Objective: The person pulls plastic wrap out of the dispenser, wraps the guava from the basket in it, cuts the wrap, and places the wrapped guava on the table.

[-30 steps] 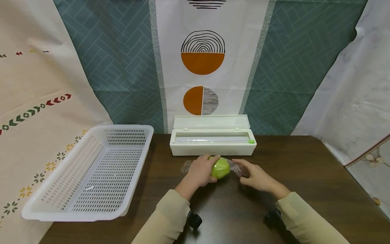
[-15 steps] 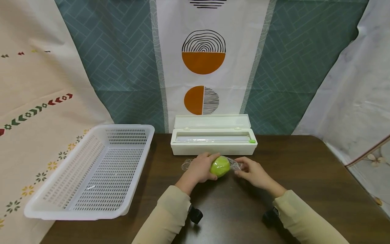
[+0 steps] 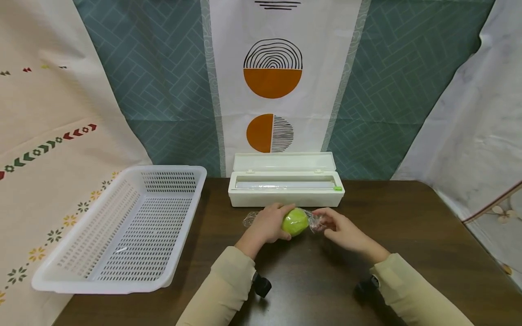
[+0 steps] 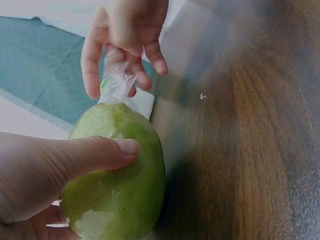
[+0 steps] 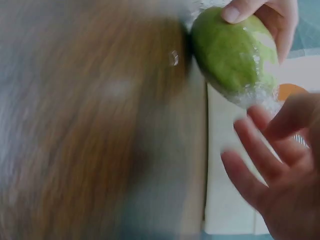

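My left hand (image 3: 267, 224) holds a green oval fruit (image 3: 295, 222) wrapped in clear cling film, its thumb lying across the fruit (image 4: 117, 200) in the left wrist view. A twisted tail of cling film (image 4: 119, 82) sticks out of the end toward my right hand (image 3: 344, 231). The fingers of that hand are spread and loosely bent around the tail without a visible grip. In the right wrist view the right hand (image 5: 280, 165) lies just below the fruit's wrapped end. Another crumpled film end (image 3: 249, 219) pokes out beyond my left hand.
Behind the hands stands a white cling film dispenser (image 3: 285, 199), its lid (image 3: 284, 162) raised and a green slider at the right. A white perforated basket (image 3: 102, 288) is at the left, with a small white strip (image 3: 121, 250) inside. The dark wooden table (image 3: 310, 290) ends at a fabric backdrop.
My right hand first moved in and pinched the film tail, then loosened its fingers and drew slightly right. My left hand and the fruit have hardly moved.
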Demonstrator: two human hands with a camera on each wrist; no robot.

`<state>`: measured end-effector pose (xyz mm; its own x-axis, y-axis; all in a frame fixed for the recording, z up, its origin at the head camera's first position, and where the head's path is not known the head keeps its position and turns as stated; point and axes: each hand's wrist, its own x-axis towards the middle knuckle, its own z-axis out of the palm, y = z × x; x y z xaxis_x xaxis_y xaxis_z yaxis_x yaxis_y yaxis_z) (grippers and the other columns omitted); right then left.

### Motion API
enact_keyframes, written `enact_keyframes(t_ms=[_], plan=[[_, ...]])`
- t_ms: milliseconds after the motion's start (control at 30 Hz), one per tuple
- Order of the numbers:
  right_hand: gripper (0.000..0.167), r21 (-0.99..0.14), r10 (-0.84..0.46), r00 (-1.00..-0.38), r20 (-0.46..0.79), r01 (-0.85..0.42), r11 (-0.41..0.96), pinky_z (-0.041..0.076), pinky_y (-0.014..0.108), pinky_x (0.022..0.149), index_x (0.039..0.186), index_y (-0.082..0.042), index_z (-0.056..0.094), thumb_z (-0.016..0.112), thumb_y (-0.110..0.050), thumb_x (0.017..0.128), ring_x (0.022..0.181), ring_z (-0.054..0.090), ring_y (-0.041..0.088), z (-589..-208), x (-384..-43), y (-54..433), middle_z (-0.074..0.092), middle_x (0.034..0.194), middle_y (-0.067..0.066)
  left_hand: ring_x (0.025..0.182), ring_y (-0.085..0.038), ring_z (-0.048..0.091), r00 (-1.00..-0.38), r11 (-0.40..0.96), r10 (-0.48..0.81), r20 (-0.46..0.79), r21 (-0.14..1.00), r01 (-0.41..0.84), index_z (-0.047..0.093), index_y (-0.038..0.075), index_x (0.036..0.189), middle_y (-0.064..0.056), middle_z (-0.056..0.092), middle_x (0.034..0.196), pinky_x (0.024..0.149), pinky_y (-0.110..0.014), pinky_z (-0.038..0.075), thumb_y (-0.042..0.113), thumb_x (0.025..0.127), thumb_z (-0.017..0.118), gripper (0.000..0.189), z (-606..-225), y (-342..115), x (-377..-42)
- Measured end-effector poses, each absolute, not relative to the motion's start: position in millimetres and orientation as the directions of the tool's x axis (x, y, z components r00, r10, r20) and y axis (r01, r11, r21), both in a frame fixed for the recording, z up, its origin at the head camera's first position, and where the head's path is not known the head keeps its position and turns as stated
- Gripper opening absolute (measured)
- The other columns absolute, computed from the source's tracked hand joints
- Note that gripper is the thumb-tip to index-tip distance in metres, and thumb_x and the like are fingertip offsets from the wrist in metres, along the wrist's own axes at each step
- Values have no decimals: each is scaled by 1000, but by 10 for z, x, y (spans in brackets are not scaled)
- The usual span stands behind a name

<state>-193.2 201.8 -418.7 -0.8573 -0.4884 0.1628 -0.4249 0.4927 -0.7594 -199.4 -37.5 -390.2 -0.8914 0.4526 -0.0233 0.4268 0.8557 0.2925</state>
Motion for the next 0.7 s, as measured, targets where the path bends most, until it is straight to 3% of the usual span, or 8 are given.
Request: enact_keyframes(t_ms=[233,367,500,700], plan=[[30,-466,-504,-792,345,-610,641,53,30,74,109,-11,67,71,-2,81,84,58,12,-4162,-1958,2009,62,99,1,120,-29,50,-886,847,463,-38,314,429,38,24,145,-10,49,137,95,-47,45,35,73,81,85,-3881,-399,-2004],[19,-377,-523,-745,414,-663,647,53,35,78,93,-15,71,77,-12,76,91,58,15,-4153,-1998,1977,60,104,4,120,-28,50,-881,843,471,-35,312,438,39,24,145,-10,49,137,95,-47,45,35,73,81,84,-3875,-394,-2009],[6,-460,-504,-757,416,-653,602,54,38,81,82,-16,70,75,-14,79,102,63,25,-4175,-2045,1935,64,115,12,119,-28,51,-881,844,471,-39,311,437,39,24,145,-9,49,137,95,-46,45,35,73,81,84,-3871,-389,-2006],[3,-635,-438,-827,353,-555,537,55,27,77,83,-13,69,69,-16,84,98,67,24,-4204,-2092,1887,71,108,11,119,-27,51,-883,846,467,-46,315,431,39,25,144,-9,48,137,95,-46,45,33,72,82,84,-3865,-395,-2011]])
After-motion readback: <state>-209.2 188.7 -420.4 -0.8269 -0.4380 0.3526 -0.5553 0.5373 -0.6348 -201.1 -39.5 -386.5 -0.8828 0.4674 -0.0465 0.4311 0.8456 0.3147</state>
